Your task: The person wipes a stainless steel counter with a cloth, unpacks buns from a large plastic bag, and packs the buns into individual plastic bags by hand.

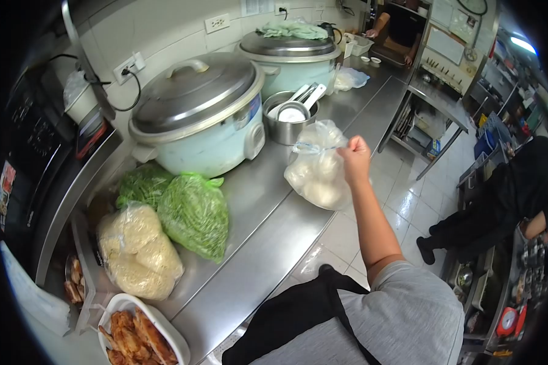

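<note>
My right hand (354, 157) is closed on the side of a clear plastic bag (318, 176) near its neck. Pale rounded lumps fill the bag, and a bluish tie or band crosses it near the top. It is over the front edge of the steel counter (249, 243); whether it touches the metal I cannot tell. Just behind it stands a steel pot (278, 129) with white-handled scoops (295, 111) inside. My left hand is out of view.
Two large lidded rice cookers (192, 143) (298, 70) line the wall. Bags of shredded greens (195, 213) and pale noodle-like food (137, 249) lie nearer, beside a white tub of browned meat (178, 337). One person (396, 36) is at the far end; another (499, 194) stands right.
</note>
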